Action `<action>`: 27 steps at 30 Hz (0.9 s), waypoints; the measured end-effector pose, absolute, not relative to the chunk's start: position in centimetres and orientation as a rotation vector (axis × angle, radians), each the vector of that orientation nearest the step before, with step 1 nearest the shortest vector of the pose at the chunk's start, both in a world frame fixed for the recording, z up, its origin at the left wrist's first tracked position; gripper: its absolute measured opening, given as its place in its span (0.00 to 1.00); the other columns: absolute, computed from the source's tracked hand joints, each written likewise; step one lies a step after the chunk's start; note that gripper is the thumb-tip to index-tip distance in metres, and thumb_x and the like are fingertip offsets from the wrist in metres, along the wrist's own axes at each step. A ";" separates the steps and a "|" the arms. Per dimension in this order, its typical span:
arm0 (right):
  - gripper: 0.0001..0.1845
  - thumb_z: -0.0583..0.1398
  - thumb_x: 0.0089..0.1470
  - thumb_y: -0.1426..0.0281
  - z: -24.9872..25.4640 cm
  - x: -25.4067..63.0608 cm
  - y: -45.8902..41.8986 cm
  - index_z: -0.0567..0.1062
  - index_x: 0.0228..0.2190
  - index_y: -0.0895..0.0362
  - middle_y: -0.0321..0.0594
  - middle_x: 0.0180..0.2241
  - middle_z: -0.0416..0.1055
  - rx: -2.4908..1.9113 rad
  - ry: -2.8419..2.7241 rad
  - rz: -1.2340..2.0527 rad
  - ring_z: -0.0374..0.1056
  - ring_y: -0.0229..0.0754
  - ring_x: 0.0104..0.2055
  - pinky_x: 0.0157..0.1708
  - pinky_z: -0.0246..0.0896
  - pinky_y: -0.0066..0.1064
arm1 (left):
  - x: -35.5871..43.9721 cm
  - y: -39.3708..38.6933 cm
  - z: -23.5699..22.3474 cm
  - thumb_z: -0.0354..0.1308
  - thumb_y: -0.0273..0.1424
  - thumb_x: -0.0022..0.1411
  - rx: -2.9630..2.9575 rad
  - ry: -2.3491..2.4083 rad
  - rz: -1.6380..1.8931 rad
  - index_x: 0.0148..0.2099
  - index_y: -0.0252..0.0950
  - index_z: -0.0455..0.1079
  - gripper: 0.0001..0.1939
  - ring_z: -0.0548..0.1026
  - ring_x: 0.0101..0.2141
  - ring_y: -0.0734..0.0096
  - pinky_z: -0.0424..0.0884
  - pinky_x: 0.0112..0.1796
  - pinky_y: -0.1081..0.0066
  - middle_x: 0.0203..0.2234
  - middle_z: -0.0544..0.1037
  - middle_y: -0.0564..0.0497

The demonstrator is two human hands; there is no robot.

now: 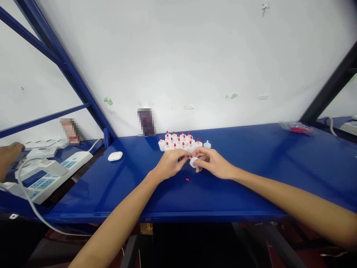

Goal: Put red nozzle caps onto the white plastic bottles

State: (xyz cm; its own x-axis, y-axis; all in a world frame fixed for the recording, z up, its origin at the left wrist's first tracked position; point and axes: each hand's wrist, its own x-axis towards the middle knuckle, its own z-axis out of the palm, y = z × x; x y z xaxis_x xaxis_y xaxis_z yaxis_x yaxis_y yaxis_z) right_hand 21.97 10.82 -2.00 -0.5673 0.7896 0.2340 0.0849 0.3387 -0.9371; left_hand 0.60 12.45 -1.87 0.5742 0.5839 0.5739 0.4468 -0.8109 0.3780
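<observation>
My right hand (209,162) grips a small white plastic bottle (194,162), tilted so that its narrow nozzle points left. At the nozzle's end the fingers of my left hand (174,162) are pinched together; what lies between them is hidden. A small red cap (187,179) lies on the blue table just below both hands. Behind my hands stand several white bottles (162,145) in a tight group, upright, with red caps on their nozzles. At the right end of that group is a white bottle (206,144) with a bare nozzle.
A clear plastic bag (297,128) with red pieces lies at the table's far right. A white oval case (115,156) sits on the left. Beyond a blue frame post (75,82), a co-worker's hand (11,154) is near white power strips (64,167). A pixelated dark object (147,122) leans against the wall.
</observation>
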 end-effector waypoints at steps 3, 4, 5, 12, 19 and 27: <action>0.14 0.63 0.55 0.58 -1.8 21.9 10.8 0.69 0.35 0.55 0.34 0.24 0.71 -0.821 -1.869 1.169 0.70 0.38 0.25 0.29 0.65 0.31 | 0.5 12.5 -1.8 0.55 0.26 0.65 2.684 0.832 1.106 0.42 0.35 0.74 0.06 0.76 0.33 0.72 0.70 0.34 0.74 0.34 0.79 0.49; 0.15 0.63 0.55 0.57 -1.7 21.9 10.8 0.70 0.34 0.55 0.33 0.24 0.70 -0.840 -1.867 1.132 0.69 0.38 0.24 0.28 0.64 0.31 | 0.5 12.5 -1.8 0.55 0.25 0.65 2.695 0.821 1.121 0.42 0.35 0.73 0.06 0.75 0.32 0.72 0.70 0.34 0.74 0.33 0.79 0.49; 0.15 0.63 0.54 0.57 -1.7 22.0 10.9 0.70 0.34 0.55 0.33 0.23 0.69 -0.860 -1.873 1.104 0.68 0.38 0.24 0.27 0.63 0.30 | 0.5 12.6 -1.8 0.55 0.25 0.65 2.705 0.810 1.132 0.41 0.35 0.73 0.06 0.75 0.32 0.73 0.69 0.33 0.74 0.33 0.78 0.49; 0.21 0.56 0.62 0.54 -2.4 22.2 11.3 0.68 0.47 0.56 0.33 0.29 0.68 -0.807 -2.005 1.120 0.65 0.34 0.22 0.25 0.60 0.28 | 0.8 12.3 -1.8 0.55 0.27 0.67 2.754 0.743 1.229 0.44 0.36 0.73 0.07 0.73 0.36 0.72 0.71 0.37 0.72 0.39 0.74 0.47; 0.20 0.49 0.66 0.54 -2.3 22.4 10.9 0.70 0.40 0.57 0.35 0.28 0.68 -0.764 -2.218 0.868 0.64 0.36 0.26 0.29 0.58 0.29 | 1.3 11.9 -2.0 0.56 0.28 0.66 2.786 0.772 1.243 0.43 0.38 0.73 0.06 0.73 0.40 0.69 0.72 0.38 0.70 0.42 0.70 0.46; 0.16 0.47 0.67 0.57 -2.1 22.5 11.0 0.66 0.39 0.55 0.37 0.32 0.67 -0.750 -2.286 0.575 0.61 0.39 0.30 0.32 0.56 0.31 | 1.5 11.5 -1.7 0.57 0.29 0.64 2.689 0.848 1.225 0.57 0.39 0.63 0.20 0.72 0.44 0.66 0.72 0.41 0.67 0.46 0.70 0.45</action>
